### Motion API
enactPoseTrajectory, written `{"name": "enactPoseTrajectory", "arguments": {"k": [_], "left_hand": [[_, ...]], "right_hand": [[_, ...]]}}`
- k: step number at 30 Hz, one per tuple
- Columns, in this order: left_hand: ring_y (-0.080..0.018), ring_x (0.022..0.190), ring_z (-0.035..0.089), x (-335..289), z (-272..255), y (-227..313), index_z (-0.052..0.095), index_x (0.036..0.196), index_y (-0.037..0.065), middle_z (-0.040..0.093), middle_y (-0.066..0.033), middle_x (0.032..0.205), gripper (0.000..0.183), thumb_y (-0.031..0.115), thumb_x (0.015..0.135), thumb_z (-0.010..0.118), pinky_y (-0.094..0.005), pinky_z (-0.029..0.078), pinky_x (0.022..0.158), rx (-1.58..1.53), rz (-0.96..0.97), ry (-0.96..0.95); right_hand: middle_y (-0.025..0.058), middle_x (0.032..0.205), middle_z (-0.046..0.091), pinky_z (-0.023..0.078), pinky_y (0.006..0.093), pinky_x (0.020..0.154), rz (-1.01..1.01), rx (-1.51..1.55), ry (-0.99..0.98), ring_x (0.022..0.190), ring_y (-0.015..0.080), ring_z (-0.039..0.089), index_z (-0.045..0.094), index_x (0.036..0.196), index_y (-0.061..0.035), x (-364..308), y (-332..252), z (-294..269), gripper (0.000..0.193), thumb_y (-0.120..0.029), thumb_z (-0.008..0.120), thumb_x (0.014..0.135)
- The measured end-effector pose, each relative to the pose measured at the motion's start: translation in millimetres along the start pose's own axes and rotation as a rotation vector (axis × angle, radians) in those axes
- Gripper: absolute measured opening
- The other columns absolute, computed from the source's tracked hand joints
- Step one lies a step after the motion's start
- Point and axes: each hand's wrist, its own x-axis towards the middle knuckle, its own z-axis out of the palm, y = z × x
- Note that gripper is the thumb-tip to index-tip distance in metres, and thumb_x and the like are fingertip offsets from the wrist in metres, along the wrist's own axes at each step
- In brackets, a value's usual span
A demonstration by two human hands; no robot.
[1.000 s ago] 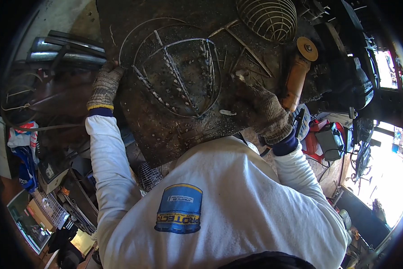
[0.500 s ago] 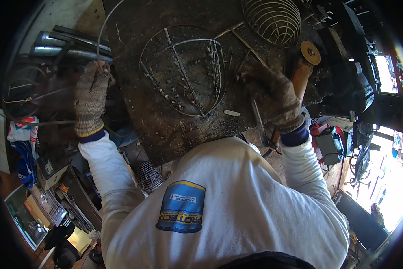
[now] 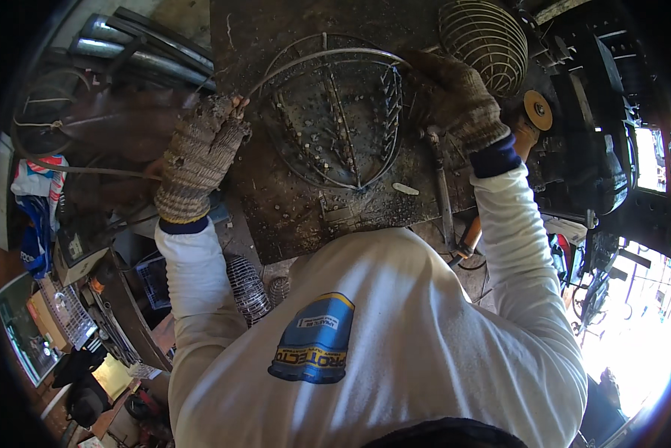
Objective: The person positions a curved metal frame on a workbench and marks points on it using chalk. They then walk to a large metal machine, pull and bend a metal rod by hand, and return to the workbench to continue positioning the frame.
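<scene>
My left hand (image 3: 205, 153), in a worn brown knitted glove, is closed around a thin metal rod. The rod (image 3: 328, 52) bends in an arc over the far side of a round wire frame (image 3: 341, 123) lying on the dark metal table. At the arc's other end my right hand (image 3: 459, 101), gloved alike, is closed on the rod; its fingertips are in shadow. Inside the frame, crossing bars bear short stubs and specks of metal. Below my right hand a long metal tool (image 3: 444, 190) lies by the table edge.
A domed wire basket (image 3: 485, 45) stands at the far right, with an angle grinder's yellow disc (image 3: 538, 110) nearer. Metal tubes (image 3: 138, 48) lie far left. A pale strip (image 3: 406, 189) rests on the table (image 3: 291, 224). Wire baskets (image 3: 246, 290) sit below its edge.
My left hand has moved right, bringing the rod's arc over the frame. My right hand has gone farther away from me, from beside the frame to the rod's end. The view has shifted somewhat.
</scene>
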Motion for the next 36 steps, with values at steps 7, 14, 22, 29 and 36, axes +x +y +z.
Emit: {"name": "enactPoseTrajectory", "arguments": {"k": [7, 14, 22, 29, 36], "left_hand": [[-0.0319, 0.101, 0.069, -1.8, 44.2, 17.2, 0.069, 0.120, 0.011, 0.071, -0.0108, 0.111, 0.031, 0.015, 0.090, 0.071, -0.0398, 0.056, 0.086, -0.091, -0.212, 0.098], [-0.0311, 0.104, 0.070, -12.2, 71.8, 18.7, 0.069, 0.121, 0.011, 0.072, -0.0129, 0.115, 0.029, 0.013, 0.092, 0.068, -0.0406, 0.055, 0.090, -0.074, -0.335, 0.144], [-0.0321, 0.102, 0.071, -10.9, 81.4, 23.3, 0.073, 0.113, 0.014, 0.072, -0.0118, 0.114, 0.025, 0.020, 0.089, 0.073, -0.0415, 0.056, 0.087, -0.034, -0.426, 0.135], [-0.0313, 0.102, 0.070, -14.7, 82.6, 22.3, 0.072, 0.113, 0.012, 0.072, -0.0127, 0.113, 0.023, 0.013, 0.089, 0.072, -0.0404, 0.056, 0.089, -0.096, -0.363, 0.236], [-0.0285, 0.103, 0.070, -15.0, 82.7, 26.9, 0.072, 0.113, 0.009, 0.072, -0.0123, 0.113, 0.022, 0.011, 0.090, 0.070, -0.0380, 0.055, 0.090, -0.089, -0.406, 0.220]], "right_hand": [[0.0136, 0.133, 0.066, 0.055, 0.0305, 0.091, -0.034, -0.053, 0.111, 0.113, 0.0180, 0.066, 0.060, 0.139, -0.0104, 10.7, 37.2, 25.5, 0.041, -0.017, 0.065, 0.099], [0.0138, 0.137, 0.063, 0.048, 0.0374, 0.107, 0.104, -0.148, 0.082, 0.129, 0.0268, 0.059, 0.060, 0.140, -0.0129, 5.8, 30.0, 33.0, 0.044, -0.031, 0.061, 0.100], [0.0149, 0.138, 0.062, 0.045, 0.0379, 0.109, 0.120, -0.115, 0.066, 0.131, 0.0288, 0.057, 0.059, 0.140, -0.0114, 2.3, 46.7, 46.3, 0.046, -0.034, 0.060, 0.100], [0.0149, 0.135, 0.064, 0.047, 0.0386, 0.108, 0.113, -0.185, 0.083, 0.129, 0.0290, 0.059, 0.061, 0.139, -0.0113, 6.4, 46.3, 49.0, 0.044, -0.032, 0.060, 0.100], [0.0128, 0.135, 0.065, 0.048, 0.0384, 0.107, 0.112, -0.158, 0.114, 0.127, 0.0283, 0.060, 0.062, 0.137, -0.0123, 4.9, 45.9, 51.9, 0.043, -0.032, 0.063, 0.099]]}}
